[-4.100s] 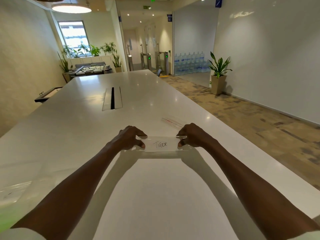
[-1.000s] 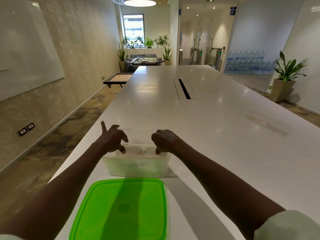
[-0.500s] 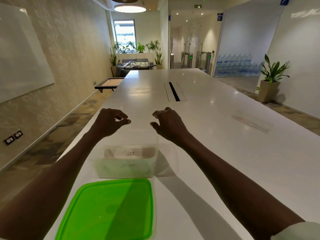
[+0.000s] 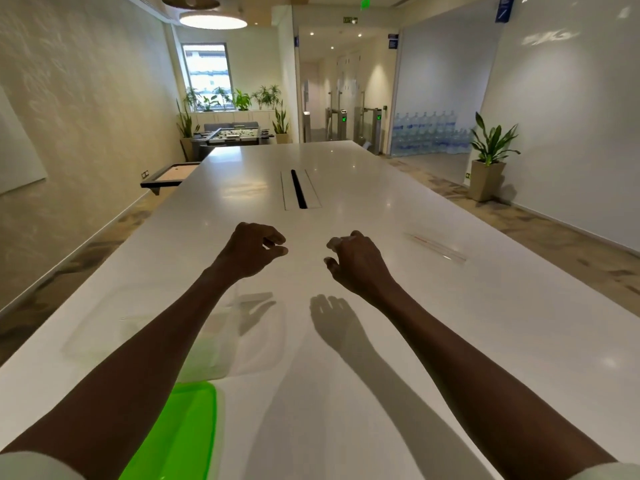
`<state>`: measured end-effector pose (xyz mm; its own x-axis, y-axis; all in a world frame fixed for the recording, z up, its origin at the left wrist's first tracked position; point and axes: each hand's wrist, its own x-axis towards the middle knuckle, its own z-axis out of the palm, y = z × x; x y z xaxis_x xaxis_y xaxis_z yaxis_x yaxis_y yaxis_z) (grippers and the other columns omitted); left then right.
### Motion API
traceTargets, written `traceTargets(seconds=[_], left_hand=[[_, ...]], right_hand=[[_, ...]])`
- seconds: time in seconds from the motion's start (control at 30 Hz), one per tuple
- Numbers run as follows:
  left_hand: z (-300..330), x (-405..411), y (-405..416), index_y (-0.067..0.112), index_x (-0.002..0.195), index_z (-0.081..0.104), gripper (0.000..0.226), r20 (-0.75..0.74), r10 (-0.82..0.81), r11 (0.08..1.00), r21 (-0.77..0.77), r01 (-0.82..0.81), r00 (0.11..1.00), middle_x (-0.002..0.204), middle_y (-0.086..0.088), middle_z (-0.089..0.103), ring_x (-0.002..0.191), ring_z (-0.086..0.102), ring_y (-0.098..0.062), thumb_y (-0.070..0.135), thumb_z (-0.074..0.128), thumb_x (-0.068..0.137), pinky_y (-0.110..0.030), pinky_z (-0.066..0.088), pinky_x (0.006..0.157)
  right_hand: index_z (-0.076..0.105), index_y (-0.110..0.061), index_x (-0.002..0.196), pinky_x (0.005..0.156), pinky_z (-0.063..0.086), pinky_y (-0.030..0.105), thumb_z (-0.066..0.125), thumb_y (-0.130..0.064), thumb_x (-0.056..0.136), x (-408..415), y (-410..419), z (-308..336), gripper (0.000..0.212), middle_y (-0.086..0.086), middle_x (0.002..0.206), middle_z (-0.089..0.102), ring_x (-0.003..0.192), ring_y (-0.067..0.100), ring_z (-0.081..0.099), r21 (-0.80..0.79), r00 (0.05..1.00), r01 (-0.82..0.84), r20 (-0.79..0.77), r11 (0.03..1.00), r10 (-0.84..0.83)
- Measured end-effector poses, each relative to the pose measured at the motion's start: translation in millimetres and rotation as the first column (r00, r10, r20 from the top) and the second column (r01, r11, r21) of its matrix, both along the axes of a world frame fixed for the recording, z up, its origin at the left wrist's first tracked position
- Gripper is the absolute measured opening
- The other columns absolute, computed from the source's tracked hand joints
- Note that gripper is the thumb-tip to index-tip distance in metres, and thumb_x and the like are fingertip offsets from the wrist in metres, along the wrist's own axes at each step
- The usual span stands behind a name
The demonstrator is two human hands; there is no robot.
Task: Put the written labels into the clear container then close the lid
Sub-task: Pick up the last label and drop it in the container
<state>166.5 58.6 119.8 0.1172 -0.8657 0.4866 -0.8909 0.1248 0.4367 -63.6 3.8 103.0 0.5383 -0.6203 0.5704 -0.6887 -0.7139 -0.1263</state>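
Neither of my hands grips anything: my left hand (image 4: 251, 251) hangs above the long white glossy table (image 4: 398, 323) with its fingers loosely curled and empty, and my right hand (image 4: 353, 261) hangs beside it in the same way, well apart from the left. Both cast shadows on the tabletop beneath them.

I see the clear plastic rectangular container (image 4: 211, 341) on the table under my left forearm, blurred and partly hidden by it; I cannot make out the labels inside. Its flat bright green plastic lid (image 4: 180, 434) lies on the table just nearer to me than the container, not on it.

Farther off to my right a thin clear strip with a red line (image 4: 436, 249) lies flat on the table, well apart from both hands.
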Motion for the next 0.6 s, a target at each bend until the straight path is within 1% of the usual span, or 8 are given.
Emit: traceTargets(seconds=[0.07,0.17,0.27,0.33,0.5,0.6], left_hand=[[-2.2,-19.7,-16.8,0.016,0.092,0.076,0.022,-0.006,-0.017,1.0,0.025,0.017,1.0,0.09,0.0,0.075,0.076,0.068,-0.009,0.028,0.08,0.074,-0.026,0.056,0.077],[-4.5,-48.8,-42.0,0.016,0.093,0.075,0.023,-0.016,-0.044,0.998,0.039,0.044,0.999,0.09,0.001,0.074,0.077,0.067,-0.01,0.028,0.08,0.074,-0.025,0.056,0.077],[-5.6,-76.2,-65.4,0.017,0.093,0.075,0.022,-0.02,-0.059,0.997,0.045,0.06,0.998,0.09,0.002,0.074,0.076,0.066,-0.008,0.028,0.079,0.075,-0.023,0.054,0.078],[-7.2,-93.7,-79.9,0.018,0.094,0.075,0.022,-0.017,-0.076,0.995,0.057,0.077,0.997,0.09,0.002,0.074,0.077,0.066,-0.008,0.028,0.079,0.075,-0.025,0.054,0.078],[-14.9,-131.4,-112.9,0.018,0.096,0.075,0.023,0.005,-0.106,0.991,0.084,0.105,0.994,0.091,0.002,0.074,0.077,0.064,-0.006,0.03,0.078,0.076,-0.024,0.053,0.078],[-18.6,-149.4,-128.4,0.019,0.097,0.074,0.024,0.014,-0.109,0.989,0.101,0.107,0.994,0.093,0.004,0.074,0.079,0.064,-0.006,0.032,0.077,0.077,-0.023,0.052,0.077]], right_hand=[[0.068,-0.009,0.109,0.074,0.048,0.033,0.063,-0.026,0.087,-20.7,-14.2,-2.1,0.029,0.01,0.095,0.075,0.097,0.03,0.061,0.007,1.0,0.024,-0.003,1.0,-0.024],[0.068,-0.009,0.11,0.074,0.047,0.034,0.062,-0.026,0.087,-50.1,-35.0,-4.4,0.029,0.01,0.094,0.075,0.098,0.031,0.06,0.019,0.998,0.054,-0.016,0.998,-0.054],[0.067,-0.01,0.11,0.072,0.043,0.032,0.06,-0.027,0.088,-76.2,-54.0,-6.9,0.028,0.009,0.095,0.074,0.099,0.03,0.06,0.03,0.997,0.079,-0.021,0.996,-0.078],[0.067,-0.01,0.107,0.07,0.042,0.031,0.06,-0.027,0.088,-92.4,-66.1,-9.3,0.026,0.009,0.093,0.074,0.098,0.03,0.06,0.036,0.995,0.096,-0.021,0.995,-0.095],[0.068,-0.01,0.108,0.075,0.05,0.034,0.06,-0.026,0.087,-128.4,-96.0,-15.9,0.028,0.009,0.094,0.074,0.099,0.03,0.06,0.056,0.99,0.136,-0.043,0.989,-0.134],[0.069,-0.009,0.107,0.077,0.051,0.036,0.06,-0.025,0.087,-145.1,-112.8,-19.0,0.028,0.01,0.096,0.074,0.099,0.031,0.06,0.07,0.986,0.157,-0.061,0.985,-0.153]])
